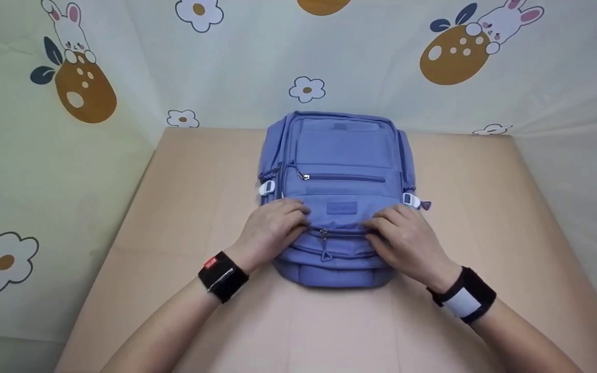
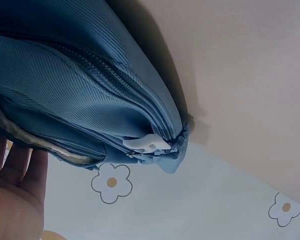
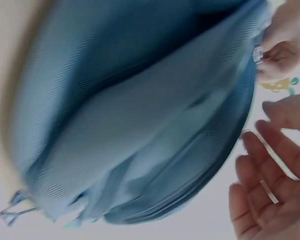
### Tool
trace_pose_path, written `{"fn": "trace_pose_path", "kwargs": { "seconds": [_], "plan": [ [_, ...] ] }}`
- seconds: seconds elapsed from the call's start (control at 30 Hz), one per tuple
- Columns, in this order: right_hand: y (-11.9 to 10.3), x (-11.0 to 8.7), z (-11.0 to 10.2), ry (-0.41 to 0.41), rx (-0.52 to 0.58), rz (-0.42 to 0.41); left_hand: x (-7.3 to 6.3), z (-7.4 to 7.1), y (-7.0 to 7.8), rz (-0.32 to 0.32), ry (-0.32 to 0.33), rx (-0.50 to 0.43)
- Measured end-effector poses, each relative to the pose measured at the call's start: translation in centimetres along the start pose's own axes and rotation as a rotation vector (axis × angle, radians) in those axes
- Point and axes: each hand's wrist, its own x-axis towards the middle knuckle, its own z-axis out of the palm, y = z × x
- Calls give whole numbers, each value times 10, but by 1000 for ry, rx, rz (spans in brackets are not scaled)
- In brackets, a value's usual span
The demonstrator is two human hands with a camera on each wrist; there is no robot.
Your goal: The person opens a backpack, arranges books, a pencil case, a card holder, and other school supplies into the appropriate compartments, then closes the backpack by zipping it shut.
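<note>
A blue backpack (image 1: 347,147) lies front side up, its base towards me. At the left part of its front pocket, my left hand (image 1: 275,225) grips the pocket's edge; in the left wrist view its fingers (image 2: 35,172) reach behind that edge, where pale lining shows. My right hand (image 1: 407,238) is at the right part of the same pocket. Its fingers (image 3: 255,190) look loosely bent in the right wrist view, by the pocket's rim, with nothing held. Between the hands hangs a zipper pull (image 1: 326,254) with a triangular loop. The left thumb's hold is hidden.
The backpack rests on a tan board (image 1: 205,191). Fabric walls (image 1: 371,57) with flowers and rabbits rise behind and at both sides. White buckles (image 1: 267,187) sit on the bag's sides, and an upper zipper (image 1: 345,177) crosses its front.
</note>
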Motion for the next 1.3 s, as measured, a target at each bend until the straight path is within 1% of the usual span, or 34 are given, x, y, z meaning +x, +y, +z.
{"fn": "trace_pose_path", "kwargs": {
  "seconds": [0.1,0.23,0.33,0.43,0.53,0.67,0.73,0.8,0.9,1.0,1.1,1.17,1.3],
  "plan": [
    [8,-7,2,14,-16,-44,0,0,0,7,6,0],
    [11,-9,6,25,-3,-73,1,0,1,15,19,4],
    [11,-9,10,28,-6,-72,2,0,3,21,24,18],
    [10,-8,13,34,-17,-65,4,0,6,25,30,55],
    [10,-7,15,34,-24,-61,6,1,12,26,55,118],
    [10,-7,15,18,-17,-45,3,4,25,20,103,190],
    [9,-7,14,2,-9,-23,2,5,33,11,99,203],
    [8,-7,14,-9,2,-1,2,7,41,-14,72,206],
    [6,-6,15,1,22,11,4,12,49,-68,31,207],
    [5,-5,18,24,26,-4,6,15,53,-116,25,181],
    [4,-4,19,39,25,-11,6,15,53,-151,20,135],
    [4,-4,20,42,20,-13,5,13,54,-180,4,91],
    [4,-5,19,34,12,-10,5,6,52,-263,-30,-3]
  ]
}}
